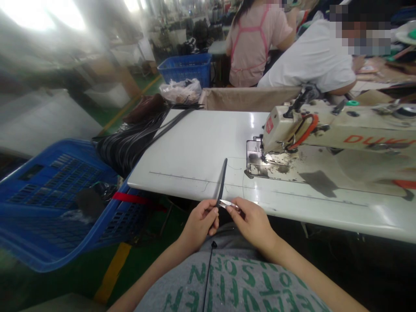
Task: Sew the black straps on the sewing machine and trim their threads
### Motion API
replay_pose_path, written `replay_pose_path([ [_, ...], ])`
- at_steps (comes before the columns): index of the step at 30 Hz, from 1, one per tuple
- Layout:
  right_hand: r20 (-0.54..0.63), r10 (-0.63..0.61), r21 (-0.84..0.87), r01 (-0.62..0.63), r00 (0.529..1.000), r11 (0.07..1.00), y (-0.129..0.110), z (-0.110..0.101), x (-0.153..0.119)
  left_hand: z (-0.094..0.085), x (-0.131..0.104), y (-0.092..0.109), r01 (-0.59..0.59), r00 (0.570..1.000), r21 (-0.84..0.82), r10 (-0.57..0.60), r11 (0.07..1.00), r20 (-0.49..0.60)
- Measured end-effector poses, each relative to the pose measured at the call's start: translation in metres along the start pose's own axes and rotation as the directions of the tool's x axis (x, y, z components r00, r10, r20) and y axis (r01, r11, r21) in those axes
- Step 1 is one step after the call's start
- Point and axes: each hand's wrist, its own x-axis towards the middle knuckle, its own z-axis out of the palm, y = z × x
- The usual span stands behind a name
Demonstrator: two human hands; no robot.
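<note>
Shirt — black strip, snips in hands

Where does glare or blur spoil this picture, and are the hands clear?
Head view: bright light burns out the upper left, where the background smears; head view: pale shine streaks the white table; head view: the left hand and right hand look fairly clear.
</note>
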Motion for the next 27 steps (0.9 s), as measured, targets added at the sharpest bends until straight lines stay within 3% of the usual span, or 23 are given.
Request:
replay_pose_path([
  [2,-0.039,-0.048,-0.102,0.044,0.998,0.994,-0.004,-0.002,-0.001,-0.001,0.000,-0.001,-0.007,1.000,0.040,0.007,0.999,-0.003],
  [5,0.036,0.038,0.121,-0.042,0.999,0.992,-0.002,0.000,0.000,-0.001,0.001,0.001,-0.004,1.000,0.056,0.003,0.998,0.011],
  [8,0.233,0.163,0.525,-0.266,0.959,0.809,0.001,0.002,0.002,0.000,0.000,0.003,0.011,0.999,0.053,-0.013,0.999,0.036],
  [10,0.310,0.191,0.654,-0.354,0.932,0.669,0.001,0.001,0.003,-0.001,-0.001,0.004,0.024,0.998,0.056,-0.027,0.998,0.048],
  [11,0.300,0.194,0.669,-0.351,0.934,0.655,0.000,0.000,0.004,-0.001,-0.002,0.004,0.023,0.999,0.064,-0.026,0.998,0.048],
  [15,0.109,0.164,0.486,-0.197,0.980,0.852,-0.004,-0.003,0.005,-0.001,-0.003,0.005,-0.040,0.999,0.111,0.038,0.993,0.023],
  [17,0.070,0.166,0.376,-0.180,0.984,0.909,-0.005,-0.001,0.005,0.001,-0.002,0.005,-0.061,0.998,0.129,0.060,0.990,0.010],
  [23,0.103,0.185,0.094,-0.195,0.977,0.976,-0.010,0.004,0.006,0.002,0.002,-0.003,-0.189,0.982,0.316,0.187,0.930,0.037],
  [27,0.103,0.167,0.155,-0.182,0.981,0.971,-0.006,0.006,0.011,-0.001,0.003,-0.008,-0.236,0.972,0.403,0.218,0.884,0.091],
])
